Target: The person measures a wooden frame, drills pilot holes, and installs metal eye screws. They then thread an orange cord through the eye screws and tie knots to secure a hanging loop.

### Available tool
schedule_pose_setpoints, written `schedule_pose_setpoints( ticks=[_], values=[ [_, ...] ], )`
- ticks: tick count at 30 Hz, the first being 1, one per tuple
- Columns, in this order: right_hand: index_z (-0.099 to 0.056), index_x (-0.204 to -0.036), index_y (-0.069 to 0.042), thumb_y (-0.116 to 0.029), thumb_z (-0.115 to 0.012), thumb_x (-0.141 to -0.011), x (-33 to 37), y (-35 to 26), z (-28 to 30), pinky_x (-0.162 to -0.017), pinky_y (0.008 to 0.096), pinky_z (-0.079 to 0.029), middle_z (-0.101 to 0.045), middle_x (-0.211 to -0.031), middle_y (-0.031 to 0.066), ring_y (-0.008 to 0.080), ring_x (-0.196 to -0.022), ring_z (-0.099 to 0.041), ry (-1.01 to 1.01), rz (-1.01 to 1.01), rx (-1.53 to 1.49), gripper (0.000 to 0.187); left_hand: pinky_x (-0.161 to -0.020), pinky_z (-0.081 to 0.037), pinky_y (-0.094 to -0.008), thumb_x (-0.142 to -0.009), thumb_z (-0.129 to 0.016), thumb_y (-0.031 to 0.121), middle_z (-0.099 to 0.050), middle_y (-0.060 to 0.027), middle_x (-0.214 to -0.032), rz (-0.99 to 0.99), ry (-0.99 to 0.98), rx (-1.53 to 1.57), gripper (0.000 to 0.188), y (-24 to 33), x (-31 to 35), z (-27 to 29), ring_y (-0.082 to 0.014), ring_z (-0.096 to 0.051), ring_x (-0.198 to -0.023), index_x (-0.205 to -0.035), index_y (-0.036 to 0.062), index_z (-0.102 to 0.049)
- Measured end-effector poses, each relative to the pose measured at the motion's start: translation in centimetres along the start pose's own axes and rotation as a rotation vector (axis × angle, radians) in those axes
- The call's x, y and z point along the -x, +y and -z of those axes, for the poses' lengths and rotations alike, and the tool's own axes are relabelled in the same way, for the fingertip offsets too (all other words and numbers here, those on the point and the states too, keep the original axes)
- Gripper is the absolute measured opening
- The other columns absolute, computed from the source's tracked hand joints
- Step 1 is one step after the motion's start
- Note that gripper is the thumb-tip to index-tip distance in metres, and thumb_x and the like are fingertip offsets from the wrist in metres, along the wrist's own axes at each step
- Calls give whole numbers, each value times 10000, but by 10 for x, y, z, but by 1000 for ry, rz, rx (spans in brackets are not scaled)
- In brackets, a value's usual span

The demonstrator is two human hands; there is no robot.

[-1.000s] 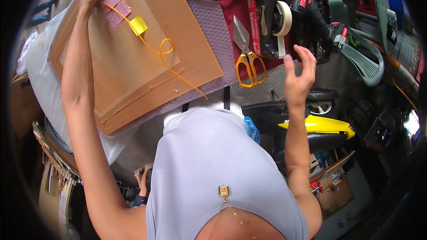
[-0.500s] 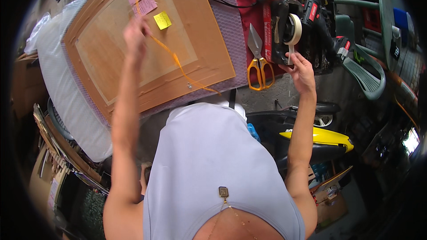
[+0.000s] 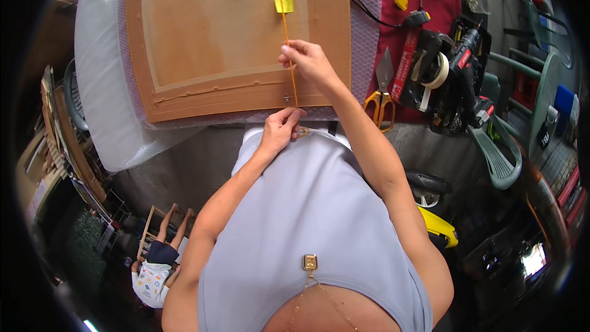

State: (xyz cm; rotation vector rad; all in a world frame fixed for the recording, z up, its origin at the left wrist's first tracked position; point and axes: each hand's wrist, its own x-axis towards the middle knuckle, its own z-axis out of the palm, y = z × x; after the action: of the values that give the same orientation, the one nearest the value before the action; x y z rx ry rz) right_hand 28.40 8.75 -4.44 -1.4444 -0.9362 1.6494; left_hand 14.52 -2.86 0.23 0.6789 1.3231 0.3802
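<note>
Orange cord (image 3: 284, 27): runs across framed panel (image 3: 203, 24) down to near edge of table (image 3: 445, 6).
Left hand (image 3: 281, 128): fingers closed, pinching cord at panel's near edge.
Right hand (image 3: 309, 61): thumb and forefinger closed on cord farther up.
Risk: loose left pinch could let cord slip; sideways drag could peel yellow note (image 3: 289, 1) underneath.
</note>
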Motion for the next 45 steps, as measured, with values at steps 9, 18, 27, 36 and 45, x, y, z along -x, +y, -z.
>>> schedule_pose_setpoints(
  ticks=[9,18,27,36,45],
  values=[
    [-680,-839,-2,-138,-680,-813,-24,-19,41,-502,206,-467,-682,-723,60,105,-617,-642,173,-55,238,138,-560,-478,-297,-855,-647,148,-654,-77,-714,-517,448,-377,114,-15,-23,21,-192,-642,-613,-906,53,-686],
    [-714,-843,-76,-326,-776,-571,-105,-53,82,-735,386,-534,-662,-875,116,275,-833,-650,483,351,985,374,-549,-480,-312,-762,-715,118,-655,-33,-757,-811,532,-626,59,-23,-40,27,-213,-637,-626,-798,73,-704],
    [-610,-1087,7,-324,-864,-494,-121,-97,97,-842,353,-520,-610,-1125,266,309,-1020,-627,208,146,928,725,-540,-472,-314,-731,-721,101,-625,-18,-715,-904,608,-638,71,-24,-38,26,-216,-617,-612,-790,85,-683],
    [-563,-1171,-11,-380,-898,-484,-147,-68,127,-768,320,-491,-597,-990,149,225,-871,-595,159,377,825,849,-544,-474,-324,-728,-720,116,-616,-6,-715,-879,647,-676,72,-27,-39,21,-222,-618,-631,-777,102,-669],
    [-527,-1168,25,-299,-893,-479,-134,-74,123,-898,376,-475,-596,-1094,230,322,-1033,-591,145,315,694,844,-556,-475,-316,-729,-721,104,-630,-26,-726,-888,667,-696,66,-27,-38,17,-230,-620,-628,-766,92,-667]
  ],
)
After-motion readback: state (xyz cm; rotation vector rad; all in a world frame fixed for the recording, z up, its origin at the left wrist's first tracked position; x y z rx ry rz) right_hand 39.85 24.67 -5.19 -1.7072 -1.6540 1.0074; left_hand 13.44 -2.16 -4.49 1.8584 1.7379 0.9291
